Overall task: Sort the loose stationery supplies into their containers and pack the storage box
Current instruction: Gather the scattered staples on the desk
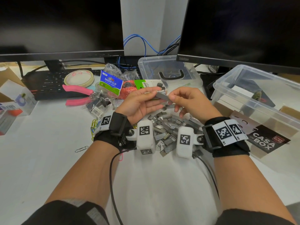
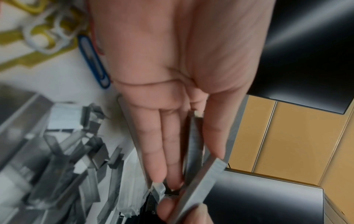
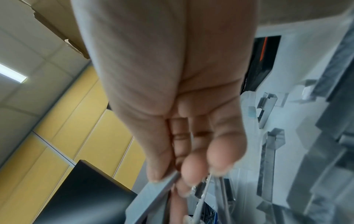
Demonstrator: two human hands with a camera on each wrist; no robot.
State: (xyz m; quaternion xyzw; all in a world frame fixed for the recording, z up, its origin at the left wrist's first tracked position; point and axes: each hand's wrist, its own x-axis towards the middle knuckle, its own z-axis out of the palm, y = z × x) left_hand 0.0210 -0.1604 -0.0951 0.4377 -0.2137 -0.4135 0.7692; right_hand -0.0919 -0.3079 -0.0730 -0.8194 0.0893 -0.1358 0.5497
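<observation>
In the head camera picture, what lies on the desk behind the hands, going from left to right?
Tape roll → pink-handled pliers → binder clip packet → clear lid with black handle → clear storage box.

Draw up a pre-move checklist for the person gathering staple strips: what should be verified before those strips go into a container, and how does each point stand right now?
1. Staple strips held securely: ok; the left hand and right hand both pinch them above the desk.
2. Strips aligned into one neat stack: cannot tell; the wrist views are blurred.
3. Staple pile cleared from the desk: not ok; many loose strips lie between the wrists.
4. Open container at hand: ok; the clear storage box sits lidless to the right.
5. Dedicated staple box located: cannot tell.
6. Other supplies sorted: not ok; the binder clip pack and paper clips lie loose.
</observation>
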